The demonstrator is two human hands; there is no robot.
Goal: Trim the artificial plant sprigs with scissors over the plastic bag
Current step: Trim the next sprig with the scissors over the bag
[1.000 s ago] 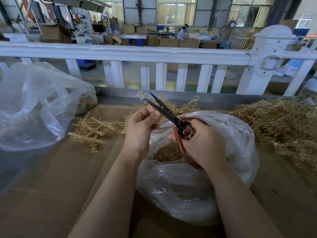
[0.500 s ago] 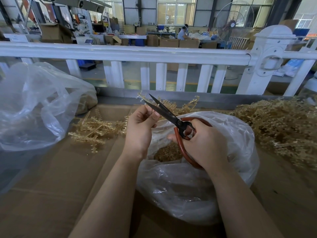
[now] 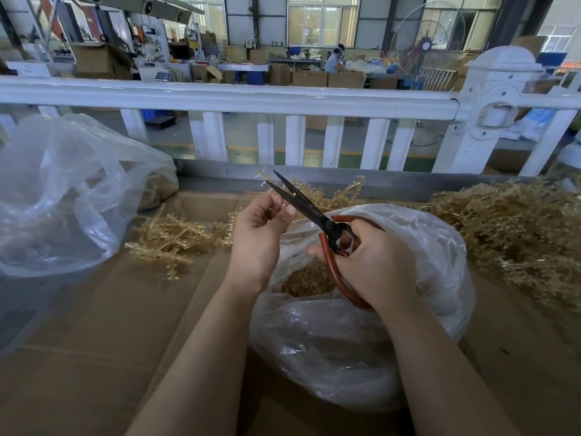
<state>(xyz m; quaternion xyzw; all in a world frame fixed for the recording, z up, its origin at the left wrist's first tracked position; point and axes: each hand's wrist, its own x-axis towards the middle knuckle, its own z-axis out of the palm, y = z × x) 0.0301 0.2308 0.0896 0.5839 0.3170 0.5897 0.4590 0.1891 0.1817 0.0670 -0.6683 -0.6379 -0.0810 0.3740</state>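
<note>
The person's left hand (image 3: pixel 256 237) pinches a pale gold sprig (image 3: pixel 263 177) between thumb and curled fingers, its tip poking up past the knuckles. The right hand (image 3: pixel 374 262) grips the red loop handles of black-bladed scissors (image 3: pixel 301 202), fingers curled through them; the blades stand slightly parted, pointing up and left, with the sprig's stem between them just above the left thumb. Both hands hover over a clear plastic bag (image 3: pixel 393 357) whose open mouth shows a heap of golden trimmings (image 3: pixel 306 280) inside. The bag sits on a cardboard-covered table (image 3: pixel 103 357). A few loose sprigs (image 3: pixel 176 237) lie to the left, a large tangled pile (image 3: pixel 515 228) to the right, and a second crumpled bag (image 3: pixel 63 196) at far left. A white railing (image 3: pixel 226 97) runs behind.
</note>
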